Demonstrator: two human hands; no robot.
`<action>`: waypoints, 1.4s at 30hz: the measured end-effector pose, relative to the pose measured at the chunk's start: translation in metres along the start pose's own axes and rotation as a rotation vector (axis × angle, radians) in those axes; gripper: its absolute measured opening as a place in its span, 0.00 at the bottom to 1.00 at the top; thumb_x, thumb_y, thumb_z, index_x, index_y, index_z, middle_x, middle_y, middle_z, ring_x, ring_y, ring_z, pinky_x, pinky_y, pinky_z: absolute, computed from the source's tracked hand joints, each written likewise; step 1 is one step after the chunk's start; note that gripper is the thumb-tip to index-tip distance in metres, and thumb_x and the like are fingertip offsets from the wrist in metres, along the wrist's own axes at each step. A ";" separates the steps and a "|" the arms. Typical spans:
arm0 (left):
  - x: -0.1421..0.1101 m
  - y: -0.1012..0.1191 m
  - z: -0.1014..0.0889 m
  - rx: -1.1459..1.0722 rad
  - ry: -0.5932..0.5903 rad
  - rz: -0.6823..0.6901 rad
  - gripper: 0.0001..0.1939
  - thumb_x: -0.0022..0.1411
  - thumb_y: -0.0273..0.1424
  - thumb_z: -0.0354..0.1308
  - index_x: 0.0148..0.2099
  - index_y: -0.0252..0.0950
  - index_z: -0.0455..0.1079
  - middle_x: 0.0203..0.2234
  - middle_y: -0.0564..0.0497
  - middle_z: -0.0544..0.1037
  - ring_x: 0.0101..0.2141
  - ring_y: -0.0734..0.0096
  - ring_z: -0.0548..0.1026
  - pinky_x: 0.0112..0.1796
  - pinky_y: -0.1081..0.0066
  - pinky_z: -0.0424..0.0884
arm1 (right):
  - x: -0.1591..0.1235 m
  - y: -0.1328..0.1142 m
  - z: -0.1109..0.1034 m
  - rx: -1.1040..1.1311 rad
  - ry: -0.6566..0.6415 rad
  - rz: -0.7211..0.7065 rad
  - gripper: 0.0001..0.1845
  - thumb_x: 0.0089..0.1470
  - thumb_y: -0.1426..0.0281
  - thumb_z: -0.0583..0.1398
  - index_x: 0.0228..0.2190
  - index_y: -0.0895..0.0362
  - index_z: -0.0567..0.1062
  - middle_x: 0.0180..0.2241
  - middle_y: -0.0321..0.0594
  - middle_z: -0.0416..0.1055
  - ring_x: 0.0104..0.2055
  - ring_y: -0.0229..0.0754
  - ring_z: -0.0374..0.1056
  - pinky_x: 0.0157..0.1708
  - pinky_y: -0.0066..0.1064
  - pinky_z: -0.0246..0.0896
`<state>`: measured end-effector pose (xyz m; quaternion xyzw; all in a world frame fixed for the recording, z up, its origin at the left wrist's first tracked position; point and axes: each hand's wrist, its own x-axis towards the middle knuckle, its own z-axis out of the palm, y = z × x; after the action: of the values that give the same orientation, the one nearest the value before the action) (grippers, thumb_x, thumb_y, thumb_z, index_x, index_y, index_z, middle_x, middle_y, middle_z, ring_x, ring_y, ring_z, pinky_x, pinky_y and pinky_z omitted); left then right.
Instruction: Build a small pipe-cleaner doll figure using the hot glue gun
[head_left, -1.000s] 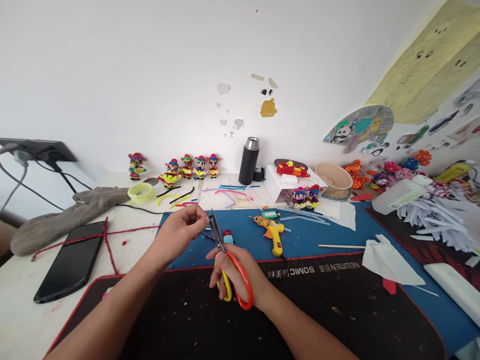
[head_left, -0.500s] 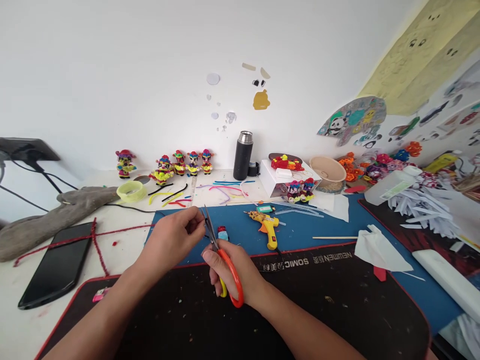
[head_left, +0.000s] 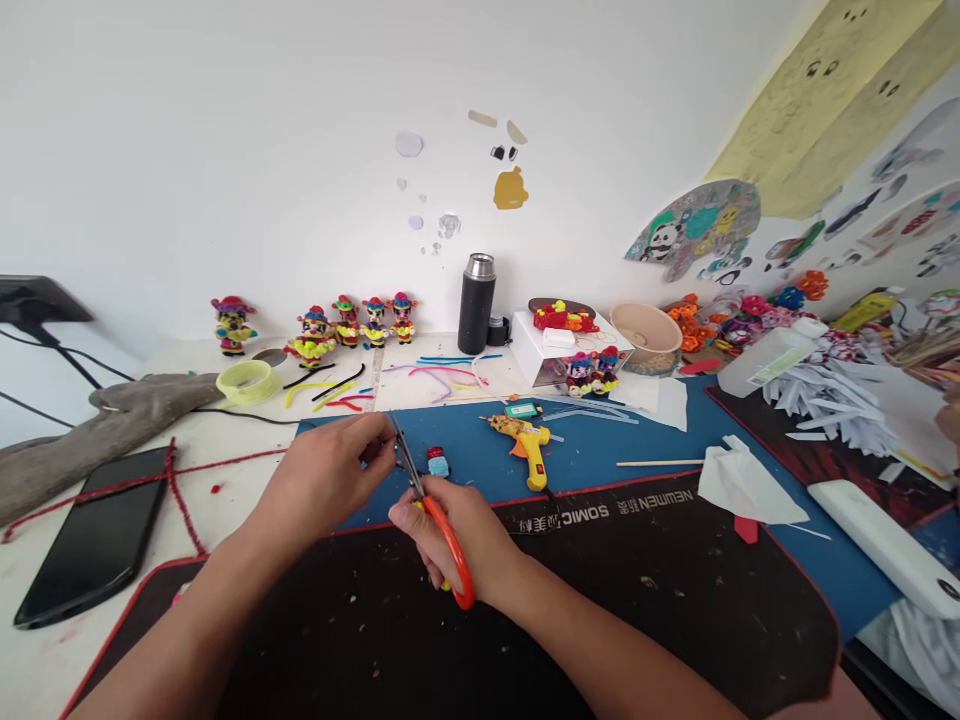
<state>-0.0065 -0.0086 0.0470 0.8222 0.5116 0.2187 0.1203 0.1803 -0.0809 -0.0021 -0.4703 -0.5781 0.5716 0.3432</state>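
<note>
My right hand [head_left: 476, 540] grips a pair of scissors [head_left: 456, 565] with orange and yellow handles, its blades pointing up and away. Close beside the blades is my left hand [head_left: 326, 480], thumb and fingers pinched together. Whatever lies in that pinch is hidden or too small to make out. Just beyond the scissors, a small red and light-blue piece [head_left: 437, 461] rests on the blue mat [head_left: 585, 440]. A yellow glue gun [head_left: 529, 450] lies to its right.
Fuzzy figurines [head_left: 311, 338] stand along the wall, left of a black thermos [head_left: 476, 305]. Coloured pipe cleaners [head_left: 450, 375] lie before them. Left are a phone [head_left: 97, 550] with dark red strands across it, a tape roll [head_left: 247, 383] and driftwood [head_left: 142, 410]. A white bottle [head_left: 772, 355] lies right.
The view has shifted slightly, so most things sit a little further left. Both hands stay close together, the right still gripping the scissors beside the left fingertips.
</note>
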 end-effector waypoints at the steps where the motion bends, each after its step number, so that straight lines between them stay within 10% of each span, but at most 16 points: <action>1: 0.000 -0.001 0.000 0.005 -0.003 0.000 0.09 0.63 0.38 0.50 0.33 0.42 0.67 0.24 0.52 0.77 0.24 0.64 0.72 0.28 0.69 0.61 | 0.000 0.000 0.000 -0.009 0.001 0.000 0.23 0.65 0.46 0.62 0.36 0.53 0.73 0.15 0.26 0.64 0.14 0.35 0.61 0.18 0.24 0.58; 24: 0.001 -0.006 0.007 0.088 -0.102 0.025 0.09 0.63 0.36 0.50 0.32 0.42 0.66 0.22 0.52 0.74 0.22 0.64 0.68 0.27 0.68 0.56 | 0.000 0.002 0.001 0.064 -0.029 0.172 0.26 0.62 0.43 0.63 0.32 0.52 0.68 0.15 0.26 0.62 0.11 0.35 0.59 0.13 0.24 0.52; 42: 0.004 -0.004 0.020 0.329 -0.394 0.000 0.10 0.67 0.30 0.48 0.31 0.42 0.61 0.25 0.49 0.76 0.26 0.60 0.74 0.27 0.64 0.51 | 0.005 -0.004 0.009 0.119 -0.158 0.410 0.15 0.68 0.68 0.55 0.27 0.56 0.68 0.11 0.24 0.57 0.08 0.32 0.55 0.12 0.22 0.51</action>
<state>0.0016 -0.0025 0.0288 0.8575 0.5069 -0.0318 0.0822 0.1701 -0.0790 -0.0002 -0.5107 -0.4607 0.6976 0.2007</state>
